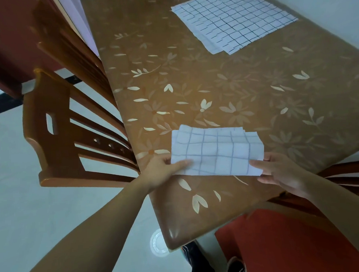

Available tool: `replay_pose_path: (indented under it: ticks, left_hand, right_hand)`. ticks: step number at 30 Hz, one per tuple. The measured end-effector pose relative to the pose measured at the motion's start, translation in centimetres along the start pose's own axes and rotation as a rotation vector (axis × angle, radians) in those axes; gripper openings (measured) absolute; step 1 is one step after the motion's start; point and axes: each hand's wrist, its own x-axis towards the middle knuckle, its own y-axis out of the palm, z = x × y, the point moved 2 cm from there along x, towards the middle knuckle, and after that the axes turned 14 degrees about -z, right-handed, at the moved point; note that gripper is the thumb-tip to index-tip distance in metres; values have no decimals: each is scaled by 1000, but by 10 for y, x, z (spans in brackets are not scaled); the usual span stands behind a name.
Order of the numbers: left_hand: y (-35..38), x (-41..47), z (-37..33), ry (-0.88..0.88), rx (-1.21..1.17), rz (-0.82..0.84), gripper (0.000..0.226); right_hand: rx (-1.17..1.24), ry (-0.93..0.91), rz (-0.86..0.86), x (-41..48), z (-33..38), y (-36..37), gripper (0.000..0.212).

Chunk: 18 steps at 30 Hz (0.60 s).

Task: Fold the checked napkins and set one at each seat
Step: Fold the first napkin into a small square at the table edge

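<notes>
A folded white napkin with blue checks is held just above the near end of the brown floral table. My left hand pinches its near left corner, thumb on top. My right hand pinches its near right corner, fingers under the cloth. At the far end of the table lies a stack of unfolded checked napkins, spread flat and slightly offset from one another.
A wooden chair stands at the table's left side, its back close to the edge. A red chair seat sits under the near right corner. My shoes and a white round object are on the pale floor.
</notes>
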Motion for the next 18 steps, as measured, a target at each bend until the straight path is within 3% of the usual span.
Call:
replay_pose_path:
  ticks: [4, 8, 12, 16, 18]
  left_hand:
    - [-7, -1, 4, -2, -9, 66, 7]
    - [-8, -1, 1, -186, -122, 66, 12]
    - [-8, 3, -13, -234, -283, -74, 29]
    - [-7, 5, -36, -229, -392, -160, 25]
    - [-4, 3, -34, -261, -318, -168, 21]
  right_hand:
    - [53, 21, 0, 0, 1, 3, 22]
    - [182, 28, -72, 2, 7, 4, 21]
    - [184, -17, -74, 3, 23, 3, 19]
    - [183, -75, -136, 4, 45, -5, 24]
    - [146, -70, -194, 2, 46, -6, 26]
